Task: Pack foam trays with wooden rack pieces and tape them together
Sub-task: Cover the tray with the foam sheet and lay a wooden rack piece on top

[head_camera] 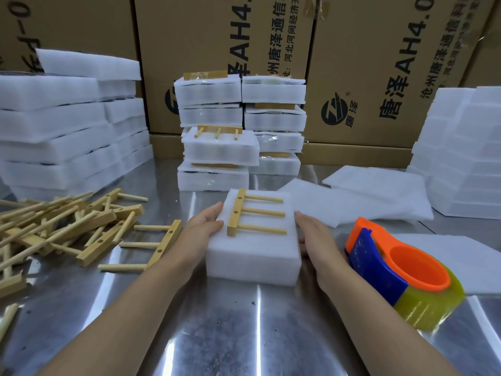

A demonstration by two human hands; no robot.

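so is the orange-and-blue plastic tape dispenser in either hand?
No, the orange-and-blue tape dispenser sits on the steel table while the left hand and right hand press the sides of the white foam tray.

Shiny metal table [244,327]: foam tray [253,257] centre, wooden rack pieces [67,226] left, tape dispenser [401,270] right, foam stacks [67,131] behind.

Wooden rack piece [256,213] lies atop white foam tray [253,260]

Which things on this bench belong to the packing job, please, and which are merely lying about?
Job: foam tray, held between left hand and right hand; wooden rack piece on it; loose rack pieces; tape dispenser.
Lying about: taped bundles behind; spare foam stacks; cardboard boxes.
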